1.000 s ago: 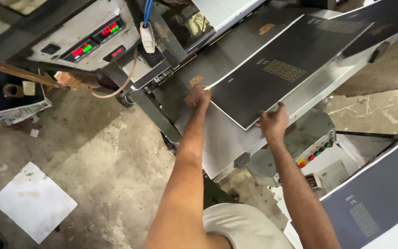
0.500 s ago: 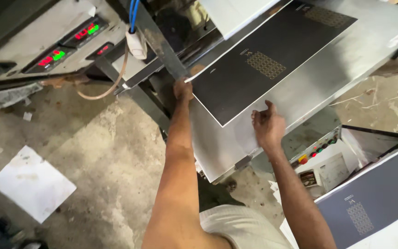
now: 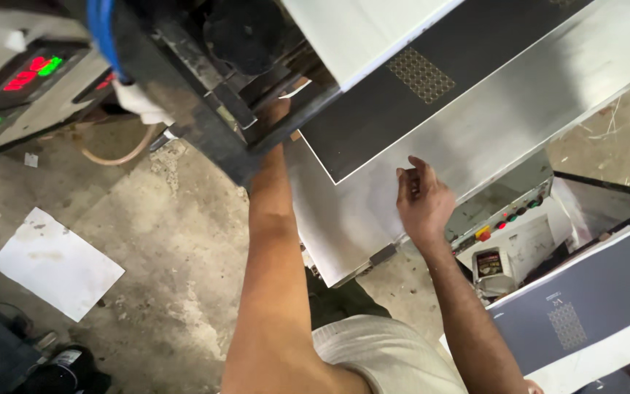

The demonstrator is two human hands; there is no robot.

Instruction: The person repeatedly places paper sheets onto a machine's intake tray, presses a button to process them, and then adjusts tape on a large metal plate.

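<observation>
A dark printed sheet lies on the machine's slanted metal table, its near corner pointing toward me, a small gold dotted square printed in its middle. A second ago it lay lower on the table with both my hands at its near edge; now most of it has slid up under a pale panel, so it looks further fed into the machine.

My left hand reaches up to the sheet's left edge, tucked under a black metal frame; I cannot tell how far it is open or whether it grips anything. My right hand has come off the sheet and hovers just below its corner over bare metal, fingers loosely curled, half open, holding nothing.

To the lower right a stack of matching dark sheets rests with white margins and the same dotted square. Between it and the table sits a white control box with a row of small red, yellow and green buttons and a small dark label below them. At upper left a grey panel shows red and green lit digits. A blue hose hangs by it. A white paper lies on the concrete floor.
</observation>
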